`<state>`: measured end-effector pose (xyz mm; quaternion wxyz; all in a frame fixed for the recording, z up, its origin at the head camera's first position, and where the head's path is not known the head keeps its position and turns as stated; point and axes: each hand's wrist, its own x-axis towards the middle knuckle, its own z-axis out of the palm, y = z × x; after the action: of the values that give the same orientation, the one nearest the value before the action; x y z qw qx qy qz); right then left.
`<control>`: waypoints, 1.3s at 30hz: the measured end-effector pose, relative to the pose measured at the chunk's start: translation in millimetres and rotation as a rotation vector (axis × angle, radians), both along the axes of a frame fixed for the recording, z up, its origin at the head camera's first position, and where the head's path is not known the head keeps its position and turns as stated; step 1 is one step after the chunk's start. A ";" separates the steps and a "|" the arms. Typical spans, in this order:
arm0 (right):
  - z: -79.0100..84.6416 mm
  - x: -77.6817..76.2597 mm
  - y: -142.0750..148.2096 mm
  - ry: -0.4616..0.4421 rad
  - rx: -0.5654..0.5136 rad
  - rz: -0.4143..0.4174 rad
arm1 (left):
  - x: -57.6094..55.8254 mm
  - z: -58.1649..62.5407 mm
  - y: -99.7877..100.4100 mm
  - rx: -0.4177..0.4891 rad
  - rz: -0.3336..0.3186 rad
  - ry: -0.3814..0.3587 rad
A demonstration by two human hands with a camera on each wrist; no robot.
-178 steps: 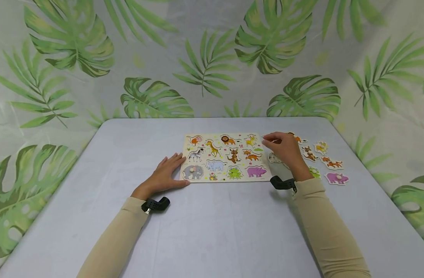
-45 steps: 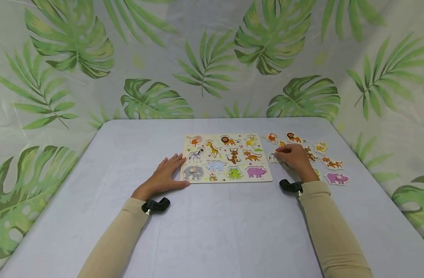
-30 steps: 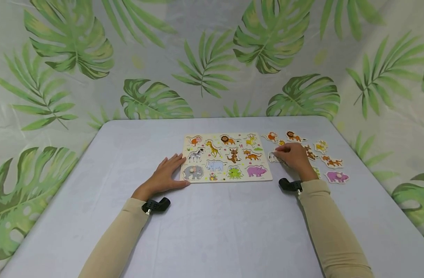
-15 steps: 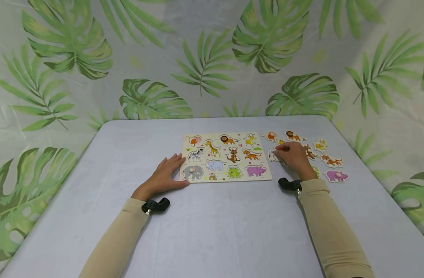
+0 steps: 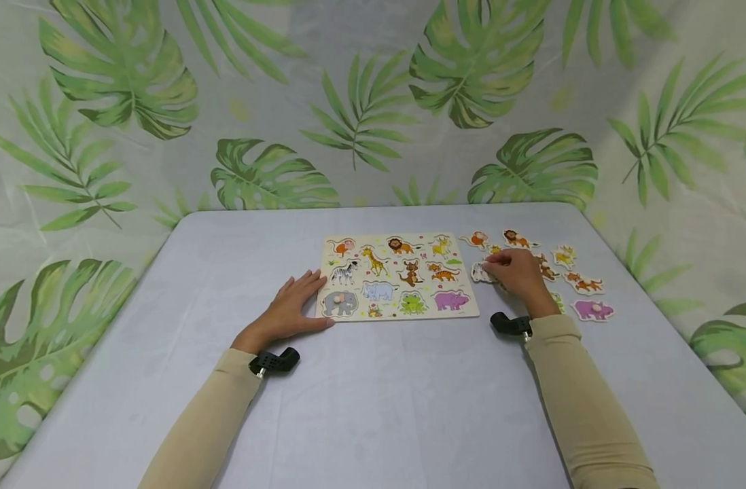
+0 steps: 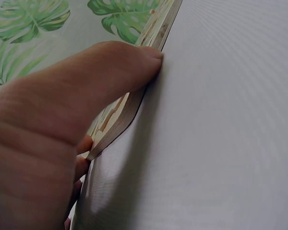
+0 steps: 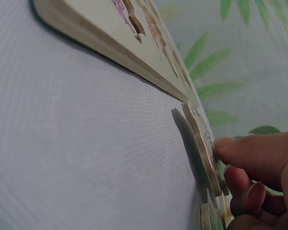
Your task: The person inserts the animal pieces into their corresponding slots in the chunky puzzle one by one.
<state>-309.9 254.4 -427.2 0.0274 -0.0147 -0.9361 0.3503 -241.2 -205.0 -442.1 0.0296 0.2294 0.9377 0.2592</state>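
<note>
A wooden animal peg puzzle board (image 5: 422, 316) lies flat on the table. A grey elephant piece (image 5: 348, 307) with a knob sits in its lower left slot. My left hand (image 5: 287, 307) rests at the board's left corner, fingers along the side and thumb (image 6: 120, 67) on the near edge. Just right of the board, my right hand (image 5: 520, 277) pinches a zebra puzzle piece (image 5: 478, 273) between thumb and fingers. From the right wrist, the zebra piece (image 7: 199, 139) is seen edge-on, a shadow beside it; the hand hides part of it.
Loose pieces lie around the right hand: monkey (image 5: 477, 239), lion (image 5: 517, 238), yellow animal (image 5: 565, 257), kangaroo (image 5: 547, 269), tiger (image 5: 583, 283) and hippo (image 5: 593, 310). A frog piece (image 5: 558, 302) is partly hidden by the wrist. Leaf-print cloth (image 5: 361, 122) hangs behind the table.
Since the oldest frame, my right hand has moved from the board's upper right corner, right and nearer, onto the zebra piece. Over the last second it stays there. My left hand has not moved.
</note>
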 end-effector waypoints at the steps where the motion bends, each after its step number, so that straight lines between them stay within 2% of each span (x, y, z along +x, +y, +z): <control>1: 0.6 0.2 -0.3 0.004 0.001 -0.002 | -0.1 -0.1 0.1 -0.001 0.001 0.001; 13: 3.9 1.3 -2.7 0.053 0.005 0.005 | -1.0 -1.1 -0.8 -0.008 0.005 0.000; 23: 6.6 3.1 -3.6 0.038 0.010 -0.007 | 0.7 -0.2 0.0 -0.003 0.002 0.003; 29: 8.4 1.0 -5.1 -0.003 -0.003 -0.018 | -0.2 -0.2 -0.4 -0.011 0.006 -0.011; 39: 12.1 -0.2 -5.9 0.014 0.001 -0.015 | -0.3 0.3 -0.3 0.000 0.018 -0.016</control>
<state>-310.1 248.5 -415.1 0.0364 -0.0192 -0.9359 0.3497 -241.5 -205.3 -441.8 0.0348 0.2190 0.9394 0.2615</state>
